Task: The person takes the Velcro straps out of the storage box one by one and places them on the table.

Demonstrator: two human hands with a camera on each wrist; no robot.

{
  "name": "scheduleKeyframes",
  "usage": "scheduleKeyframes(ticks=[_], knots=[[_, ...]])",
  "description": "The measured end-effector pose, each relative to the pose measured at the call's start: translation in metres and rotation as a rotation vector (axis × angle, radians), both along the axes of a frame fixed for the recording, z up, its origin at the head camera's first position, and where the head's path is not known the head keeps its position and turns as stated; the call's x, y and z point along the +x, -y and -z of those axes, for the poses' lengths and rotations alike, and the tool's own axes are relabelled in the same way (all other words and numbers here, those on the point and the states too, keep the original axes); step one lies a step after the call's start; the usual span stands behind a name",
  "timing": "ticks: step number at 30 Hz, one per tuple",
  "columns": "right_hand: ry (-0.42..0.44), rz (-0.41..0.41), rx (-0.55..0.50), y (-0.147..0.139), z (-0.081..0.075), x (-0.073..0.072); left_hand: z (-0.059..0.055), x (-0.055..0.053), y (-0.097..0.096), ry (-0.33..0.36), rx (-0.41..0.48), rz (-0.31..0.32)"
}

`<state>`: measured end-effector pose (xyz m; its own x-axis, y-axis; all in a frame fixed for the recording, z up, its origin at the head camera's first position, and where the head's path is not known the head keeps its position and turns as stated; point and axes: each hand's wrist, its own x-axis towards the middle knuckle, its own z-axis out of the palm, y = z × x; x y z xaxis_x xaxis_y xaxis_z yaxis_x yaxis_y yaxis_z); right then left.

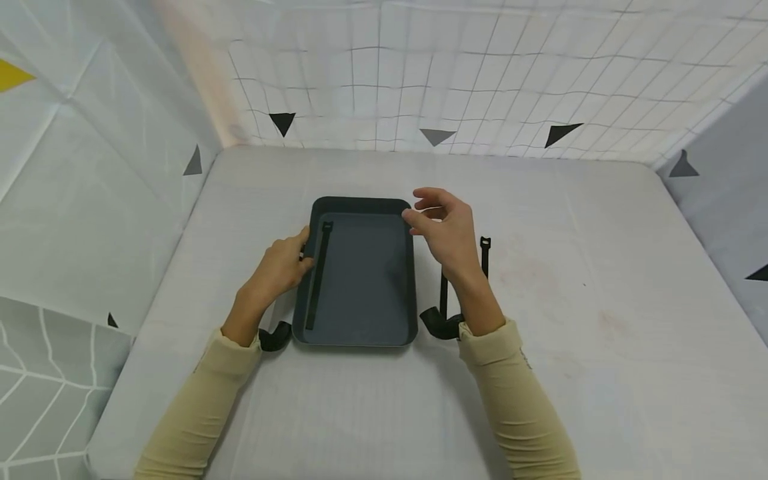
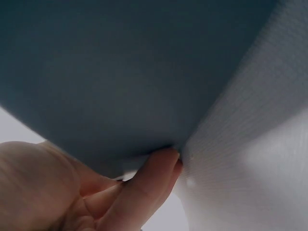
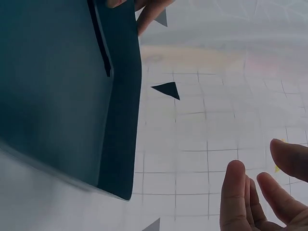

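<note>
A dark grey rectangular tray (image 1: 369, 280) lies on the white table, with one slim black strap (image 1: 319, 277) along its left inner side. My left hand (image 1: 279, 270) pinches the tray's left rim, thumb over the edge and fingers against the outside. In the left wrist view, those fingers (image 2: 139, 187) touch the tray's outer surface. My right hand (image 1: 450, 230) hovers by the tray's upper right corner, fingers loosely bent. Nothing lies between its spread fingers (image 3: 234, 197) in the right wrist view. Beyond that hand, another black strap (image 1: 485, 253) lies on the table, partly hidden by the wrist.
A further black strip (image 1: 443, 293) shows left of the right wrist. Black curved pieces sit at the right wrist (image 1: 441, 324) and left wrist (image 1: 276, 337). A white gridded sheet (image 1: 384, 73) hangs behind the table, and pale sheets (image 1: 108, 167) border its sides.
</note>
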<state>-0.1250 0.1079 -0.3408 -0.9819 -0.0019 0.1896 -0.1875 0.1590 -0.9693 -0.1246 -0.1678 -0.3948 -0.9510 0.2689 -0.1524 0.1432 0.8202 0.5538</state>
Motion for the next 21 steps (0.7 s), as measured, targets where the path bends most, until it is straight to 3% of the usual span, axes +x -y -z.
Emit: scheduleKeyframes(ticks=[21], knots=[[0.012, -0.051, 0.006, 0.015, 0.002, 0.003, 0.000, 0.000, 0.000, -0.001, 0.009, -0.004]])
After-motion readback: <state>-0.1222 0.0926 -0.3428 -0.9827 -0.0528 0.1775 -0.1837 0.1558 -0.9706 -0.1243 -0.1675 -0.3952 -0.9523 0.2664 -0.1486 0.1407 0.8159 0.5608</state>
